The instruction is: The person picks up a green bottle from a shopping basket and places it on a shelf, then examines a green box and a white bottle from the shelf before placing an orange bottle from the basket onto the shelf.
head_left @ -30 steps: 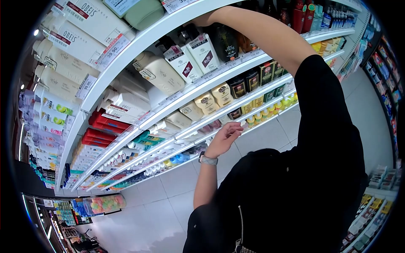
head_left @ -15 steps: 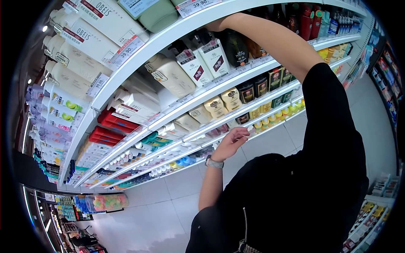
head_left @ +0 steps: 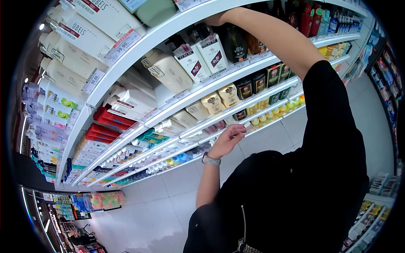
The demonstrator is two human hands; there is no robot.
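Note:
My right hand (head_left: 217,19) reaches in under the upper shelf edge, over the pump tops of the bottles there. Its fingers are hidden, so any grip does not show. Just below it stand two white pump bottles (head_left: 214,52) with dark red diamond labels, and a black bottle (head_left: 234,44) is to their right. A cream bottle (head_left: 166,71) leans in view to the left of the white pair. In front of the lower shelves hangs my left hand (head_left: 230,138), its fingers loosely curled and apart, with nothing seen in it. A watch is on that wrist.
Price-tagged shelf edges (head_left: 228,72) curve across the view. Large white OBEIS bottles (head_left: 86,31) fill the upper left. Below are red packs (head_left: 103,133), yellow-cream bottles (head_left: 228,95) and yellow-capped bottles (head_left: 270,114). Pale floor tiles (head_left: 152,219) lie underneath, with another display (head_left: 386,80) at right.
The view has shifted slightly, so the shelves appear a little further left and higher. My right hand stays under the upper shelf edge. My left hand keeps nearly the same loose pose.

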